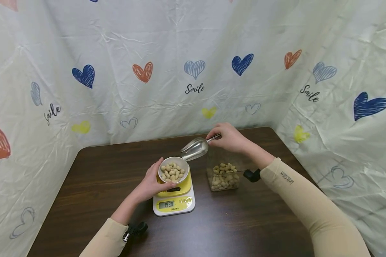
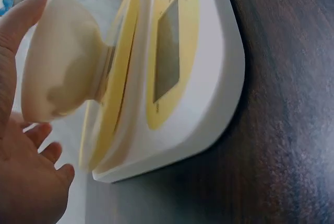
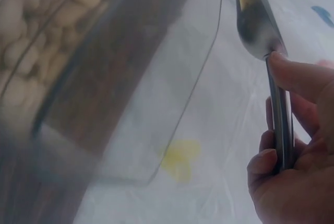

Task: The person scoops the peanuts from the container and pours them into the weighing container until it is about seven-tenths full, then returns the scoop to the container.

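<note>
A white bowl [image 1: 159, 174] of unshelled peanuts [image 1: 172, 172] stands on a yellow and white kitchen scale [image 1: 188, 204], whose display is lit. My left hand [image 1: 152, 182] holds the bowl, thumb along its near rim and fingers round the left side. In the left wrist view the bowl [image 2: 62, 62] has a narrow foot on the yellow platform. My right hand [image 1: 226, 137] grips the handle of a metal scoop [image 1: 195, 149], raised with its mouth at the bowl's far right rim. No peanuts show in the scoop. The right wrist view shows fingers curled round its handle [image 3: 282, 125].
Right of the scale, below my right hand, a clear square container [image 1: 209, 180] holds more peanuts [image 1: 224, 178]. Everything stands on a dark wooden table [image 1: 115, 171]. A white curtain with printed hearts [image 1: 167, 92] hangs behind and beside it.
</note>
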`<action>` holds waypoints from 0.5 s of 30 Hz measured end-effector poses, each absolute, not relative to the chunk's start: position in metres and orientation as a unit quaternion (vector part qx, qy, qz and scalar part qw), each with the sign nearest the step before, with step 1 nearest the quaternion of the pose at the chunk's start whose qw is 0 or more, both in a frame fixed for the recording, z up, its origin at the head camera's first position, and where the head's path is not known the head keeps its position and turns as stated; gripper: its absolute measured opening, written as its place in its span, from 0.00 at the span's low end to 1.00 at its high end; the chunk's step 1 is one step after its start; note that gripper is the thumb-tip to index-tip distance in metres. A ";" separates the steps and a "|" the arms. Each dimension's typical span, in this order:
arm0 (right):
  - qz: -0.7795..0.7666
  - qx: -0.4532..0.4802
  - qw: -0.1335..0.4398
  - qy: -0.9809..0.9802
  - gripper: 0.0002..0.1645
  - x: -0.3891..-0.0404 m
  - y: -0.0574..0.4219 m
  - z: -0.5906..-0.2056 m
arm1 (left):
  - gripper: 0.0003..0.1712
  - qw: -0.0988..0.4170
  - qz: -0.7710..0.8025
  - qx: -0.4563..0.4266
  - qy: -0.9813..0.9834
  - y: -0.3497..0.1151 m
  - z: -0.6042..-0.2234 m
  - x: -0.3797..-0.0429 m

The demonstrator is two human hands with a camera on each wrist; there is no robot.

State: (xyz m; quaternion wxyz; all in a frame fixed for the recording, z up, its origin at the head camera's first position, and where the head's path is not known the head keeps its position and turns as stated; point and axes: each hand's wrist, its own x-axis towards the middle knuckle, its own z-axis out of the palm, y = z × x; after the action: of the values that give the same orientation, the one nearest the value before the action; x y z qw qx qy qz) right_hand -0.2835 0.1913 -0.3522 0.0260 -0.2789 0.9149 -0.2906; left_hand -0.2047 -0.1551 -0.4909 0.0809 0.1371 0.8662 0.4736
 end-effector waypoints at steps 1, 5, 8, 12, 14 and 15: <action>-0.295 -0.277 0.027 0.914 0.09 -0.283 0.195 -0.351 | 0.71 0.077 0.473 0.137 0.867 -0.155 -0.489 -0.205; -0.308 -0.265 0.024 0.913 0.09 -0.279 0.212 -0.343 | 0.72 0.051 0.473 0.143 0.868 -0.151 -0.477 -0.203; -0.309 -0.260 0.016 0.915 0.09 -0.277 0.226 -0.338 | 0.71 0.040 0.475 0.158 0.865 -0.145 -0.465 -0.201; -0.310 -0.265 0.003 0.913 0.10 -0.276 0.245 -0.334 | 0.69 0.043 0.485 0.177 0.855 -0.133 -0.450 -0.197; -0.315 -0.269 -0.007 0.910 0.10 -0.274 0.254 -0.332 | 0.67 0.043 0.492 0.189 0.849 -0.124 -0.444 -0.194; -0.316 -0.271 -0.013 0.909 0.09 -0.274 0.259 -0.332 | 0.67 0.044 0.496 0.194 0.845 -0.120 -0.442 -0.193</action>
State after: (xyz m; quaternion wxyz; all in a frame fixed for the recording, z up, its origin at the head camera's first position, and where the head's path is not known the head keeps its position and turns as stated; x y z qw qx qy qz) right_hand -0.2738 0.2588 -0.3322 -0.0128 -0.2705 0.9091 -0.3165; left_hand -0.1928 -0.1195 -0.4416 0.0441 0.1942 0.8454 0.4956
